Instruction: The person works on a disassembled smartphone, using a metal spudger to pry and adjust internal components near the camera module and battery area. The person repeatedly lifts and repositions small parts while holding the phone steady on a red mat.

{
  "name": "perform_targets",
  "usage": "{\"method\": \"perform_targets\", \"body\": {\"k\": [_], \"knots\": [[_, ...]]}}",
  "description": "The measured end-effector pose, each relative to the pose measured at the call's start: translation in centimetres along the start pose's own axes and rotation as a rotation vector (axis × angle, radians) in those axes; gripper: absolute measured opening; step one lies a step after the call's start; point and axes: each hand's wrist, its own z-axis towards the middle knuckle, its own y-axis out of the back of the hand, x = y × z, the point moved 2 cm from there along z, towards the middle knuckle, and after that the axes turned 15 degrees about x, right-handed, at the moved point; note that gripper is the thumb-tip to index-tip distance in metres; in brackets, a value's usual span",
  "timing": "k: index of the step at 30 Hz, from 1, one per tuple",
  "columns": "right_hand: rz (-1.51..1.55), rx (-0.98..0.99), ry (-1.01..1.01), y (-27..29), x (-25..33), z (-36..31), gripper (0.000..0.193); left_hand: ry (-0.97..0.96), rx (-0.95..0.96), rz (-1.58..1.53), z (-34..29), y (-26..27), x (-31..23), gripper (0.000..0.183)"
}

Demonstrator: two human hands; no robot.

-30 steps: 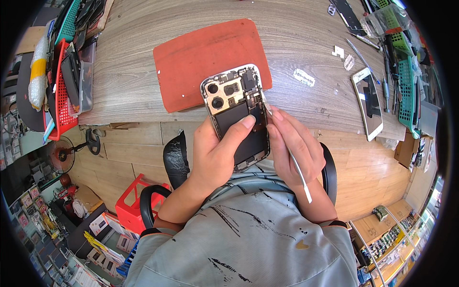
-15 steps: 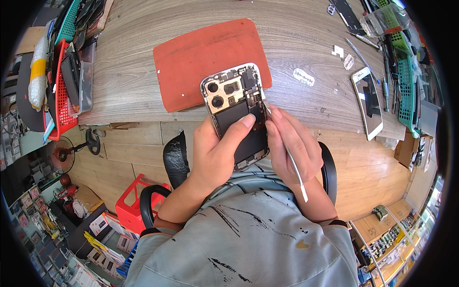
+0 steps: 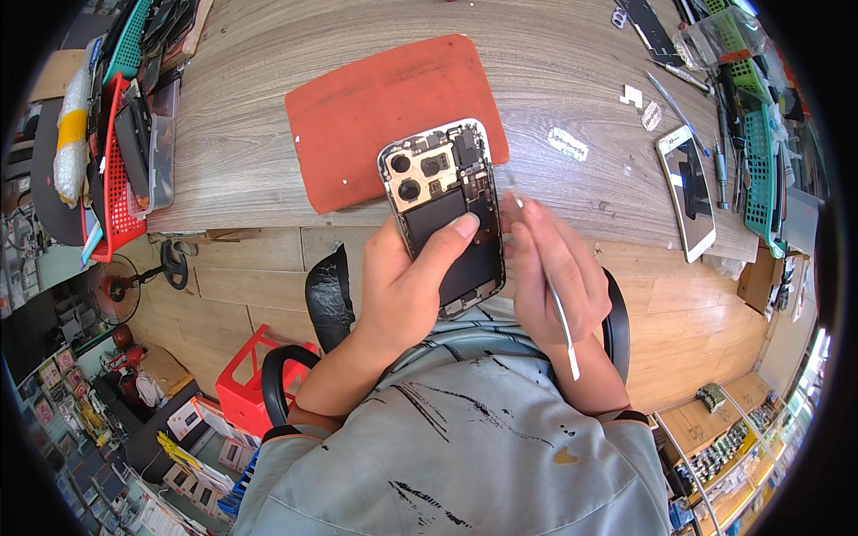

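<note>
An opened smartphone (image 3: 438,210), its back off and its camera module, circuit board and black battery bare, is tilted over the near edge of a red mat (image 3: 384,107). My left hand (image 3: 402,277) grips it by the lower left side, thumb lying across the battery. Just right of the phone, my right hand (image 3: 559,268) is closed on a thin metal pry tool (image 3: 563,322). The tool's upper tip points up beside the phone's right edge, apart from it. Its flat pale lower end sticks out below my fingers.
Right of the mat lie a razor blade (image 3: 567,145) and a white phone (image 3: 686,192). Screwdrivers and a teal basket (image 3: 760,179) line the right side. At the left, a red basket (image 3: 116,170) holds phone parts. A red stool (image 3: 259,375) stands on the floor.
My right hand and the pry tool have drawn away to the right from the phone's right edge, where the tip was before. The phone has barely shifted in my left hand.
</note>
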Motion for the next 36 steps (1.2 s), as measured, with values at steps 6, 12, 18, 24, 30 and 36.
{"method": "perform_targets", "body": {"k": [6, 12, 18, 24, 30, 36], "knots": [[-0.016, -0.011, -0.05, 0.7, -0.9, 0.0, 0.045, 0.03, 0.093, -0.26, 0.3, -0.1, 0.2, 0.029], [0.133, 0.119, -0.14, 1.4, 0.3, 1.5, 0.034, 0.007, 0.078, -0.185, 0.3, -0.2, 0.0, 0.031], [0.264, 0.116, -0.245, 0.7, 0.4, 3.7, 0.035, -0.081, 0.052, 0.102, -0.3, -0.4, -0.7, 0.027], [0.261, 0.093, -0.183, 0.8, 0.5, 4.0, 0.037, -0.147, -0.043, 0.367, -0.9, -0.5, 0.0, 0.025], [0.225, 0.096, -0.188, 1.2, 1.0, 4.0, 0.038, -0.251, -0.018, 0.664, -1.3, -0.6, 0.0, 0.024], [0.188, 0.105, -0.201, 1.7, 1.3, 4.0, 0.035, -0.379, -0.032, 0.754, -1.1, -0.8, 0.4, 0.021]]}}
